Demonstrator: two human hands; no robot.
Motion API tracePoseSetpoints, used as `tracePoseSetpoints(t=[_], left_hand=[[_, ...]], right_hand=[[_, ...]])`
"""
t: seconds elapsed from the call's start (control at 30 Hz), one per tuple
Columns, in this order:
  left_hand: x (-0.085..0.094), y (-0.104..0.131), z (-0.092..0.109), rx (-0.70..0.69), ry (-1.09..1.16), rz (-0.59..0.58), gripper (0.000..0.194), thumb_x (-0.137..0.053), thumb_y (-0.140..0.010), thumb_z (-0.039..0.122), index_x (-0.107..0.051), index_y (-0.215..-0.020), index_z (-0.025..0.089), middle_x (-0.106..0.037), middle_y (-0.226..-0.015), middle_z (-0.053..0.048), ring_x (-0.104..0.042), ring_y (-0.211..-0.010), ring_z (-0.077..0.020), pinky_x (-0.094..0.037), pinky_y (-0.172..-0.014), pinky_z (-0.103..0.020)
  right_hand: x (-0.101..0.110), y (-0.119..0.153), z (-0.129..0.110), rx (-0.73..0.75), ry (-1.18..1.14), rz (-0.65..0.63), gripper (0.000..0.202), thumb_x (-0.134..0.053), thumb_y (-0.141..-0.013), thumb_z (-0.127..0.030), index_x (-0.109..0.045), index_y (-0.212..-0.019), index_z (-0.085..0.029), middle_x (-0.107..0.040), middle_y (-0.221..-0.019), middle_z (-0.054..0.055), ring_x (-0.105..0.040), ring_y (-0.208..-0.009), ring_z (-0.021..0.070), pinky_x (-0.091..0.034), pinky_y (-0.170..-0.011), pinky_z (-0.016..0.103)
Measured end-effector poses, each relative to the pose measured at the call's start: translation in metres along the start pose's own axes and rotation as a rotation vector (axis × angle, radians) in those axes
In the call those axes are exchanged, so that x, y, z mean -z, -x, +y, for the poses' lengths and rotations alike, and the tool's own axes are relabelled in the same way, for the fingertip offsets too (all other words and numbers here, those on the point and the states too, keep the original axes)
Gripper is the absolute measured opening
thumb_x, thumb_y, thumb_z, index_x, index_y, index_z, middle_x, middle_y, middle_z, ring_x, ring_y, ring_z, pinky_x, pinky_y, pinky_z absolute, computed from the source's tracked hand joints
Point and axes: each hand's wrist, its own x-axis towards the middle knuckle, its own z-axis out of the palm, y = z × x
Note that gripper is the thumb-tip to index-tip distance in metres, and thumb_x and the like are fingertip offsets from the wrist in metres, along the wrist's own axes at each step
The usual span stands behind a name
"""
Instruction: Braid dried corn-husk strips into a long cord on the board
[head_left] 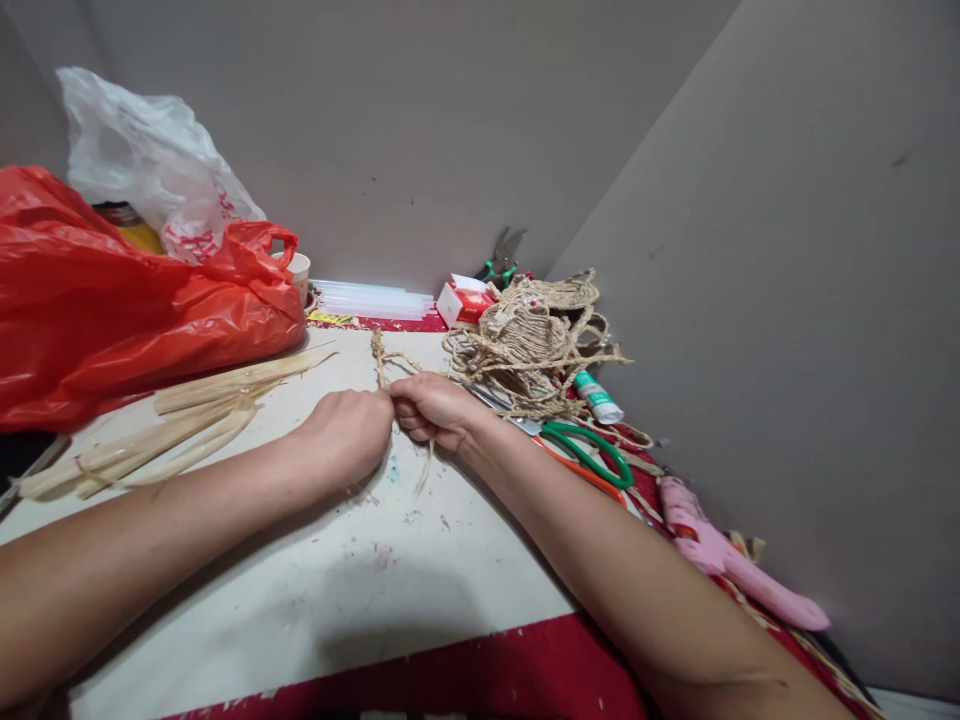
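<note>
My left hand (351,432) and my right hand (433,408) meet over the white board (360,590), fingers closed on a thin braided straw cord (378,350). The cord's knotted end lies beyond my hands on the board, with a thin side strand trailing right. Loose fibre ends (425,472) hang below my right hand. Flat dry straw strips (202,425) lie to the left of my left hand. To the right of my right hand is a heap of braided cord (525,340).
Around the board are a red plastic bag (150,310), clear glue sticks (371,300), a small red-and-white box (463,302), green-handled scissors (589,452), a glue tube (598,397) and a pink glue gun (739,565). Green-handled pruners (501,262) stand near the grey wall.
</note>
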Motion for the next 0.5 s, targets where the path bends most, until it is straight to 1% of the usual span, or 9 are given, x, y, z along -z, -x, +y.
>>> tracePoseSetpoints(t=[0.1, 0.17, 0.27, 0.3, 0.33, 0.37, 0.4, 0.47, 0.5], left_hand=[[-0.01, 0.013, 0.006, -0.128, -0.465, 0.027, 0.018, -0.048, -0.074, 0.011, -0.062, -0.085, 0.013, -0.065, -0.073, -0.012, -0.063, -0.078, -0.0235, -0.043, -0.07, -0.029], [-0.014, 0.026, 0.015, -0.2, -0.631, -0.037, 0.023, -0.044, -0.076, 0.009, -0.063, -0.088, 0.011, -0.066, -0.074, -0.014, -0.064, -0.074, -0.0235, -0.044, -0.069, -0.031], [-0.012, 0.044, 0.028, -0.355, -0.64, -0.205, 0.025, -0.041, -0.08, 0.019, -0.065, -0.076, 0.012, -0.065, -0.067, -0.013, -0.062, -0.061, -0.0226, -0.044, -0.06, -0.032], [-0.008, 0.047, 0.03, -0.394, -0.586, -0.226, 0.029, -0.04, -0.082, 0.024, -0.064, -0.07, 0.014, -0.064, -0.064, -0.011, -0.06, -0.057, -0.0213, -0.043, -0.058, -0.031], [-0.003, 0.046, 0.031, -0.418, -0.509, -0.2, 0.032, -0.039, -0.082, 0.028, -0.063, -0.067, 0.015, -0.063, -0.062, -0.009, -0.058, -0.055, -0.0196, -0.043, -0.057, -0.03], [0.003, 0.041, 0.029, -0.415, -0.417, -0.118, 0.032, -0.039, -0.082, 0.03, -0.062, -0.065, 0.016, -0.062, -0.061, -0.007, -0.056, -0.055, -0.0176, -0.042, -0.057, -0.029], [0.009, 0.033, 0.025, -0.396, -0.316, 0.01, 0.029, -0.039, -0.082, 0.027, -0.061, -0.066, 0.016, -0.061, -0.061, -0.005, -0.054, -0.055, -0.0155, -0.042, -0.058, -0.028], [0.019, 0.012, 0.013, -0.354, -0.096, 0.339, 0.018, -0.043, -0.078, 0.022, -0.059, -0.07, 0.016, -0.059, -0.064, -0.003, -0.052, -0.061, -0.0137, -0.042, -0.062, -0.026], [0.023, 0.0, 0.005, -0.314, 0.041, 0.427, 0.012, -0.047, -0.076, 0.021, -0.057, -0.072, 0.016, -0.059, -0.068, -0.003, -0.052, -0.063, -0.0128, -0.042, -0.064, -0.025]], right_hand=[[0.001, 0.0, 0.001, 0.002, 0.018, -0.012, 0.028, -0.054, -0.073, -0.014, -0.039, -0.05, -0.016, -0.025, -0.035, -0.01, -0.015, -0.032, 0.0016, -0.011, -0.03, 0.014], [0.003, 0.0, -0.001, -0.017, 0.026, -0.045, 0.018, -0.055, -0.073, -0.014, -0.049, -0.056, -0.012, -0.024, -0.036, -0.011, -0.013, -0.032, 0.0012, -0.011, -0.03, 0.014], [0.007, 0.001, -0.004, -0.049, 0.03, -0.086, 0.013, -0.056, -0.074, -0.014, -0.055, -0.062, -0.009, -0.022, -0.037, -0.012, -0.011, -0.033, 0.0009, -0.01, -0.031, 0.013], [0.009, 0.001, -0.005, -0.054, 0.029, -0.097, 0.013, -0.057, -0.073, -0.014, -0.054, -0.061, -0.01, -0.022, -0.038, -0.012, -0.011, -0.034, 0.0008, -0.01, -0.031, 0.013], [0.01, 0.001, -0.006, -0.051, 0.028, -0.105, 0.014, -0.058, -0.073, -0.015, -0.053, -0.06, -0.01, -0.021, -0.038, -0.012, -0.011, -0.034, 0.0008, -0.011, -0.031, 0.013], [0.012, 0.001, -0.007, -0.041, 0.026, -0.11, 0.017, -0.059, -0.072, -0.015, -0.051, -0.058, -0.011, -0.021, -0.039, -0.011, -0.012, -0.034, 0.0008, -0.012, -0.031, 0.013], [0.013, 0.001, -0.008, -0.029, 0.024, -0.115, 0.019, -0.059, -0.072, -0.016, -0.049, -0.057, -0.012, -0.021, -0.039, -0.011, -0.012, -0.035, 0.0007, -0.012, -0.031, 0.013], [0.016, 0.001, -0.009, -0.012, 0.018, -0.132, 0.021, -0.06, -0.072, -0.016, -0.045, -0.057, -0.014, -0.021, -0.04, -0.011, -0.011, -0.035, 0.0007, -0.012, -0.031, 0.012], [0.016, 0.0, -0.01, -0.013, 0.018, -0.144, 0.021, -0.06, -0.072, -0.016, -0.045, -0.057, -0.014, -0.021, -0.04, -0.012, -0.011, -0.035, 0.0006, -0.011, -0.031, 0.012]])
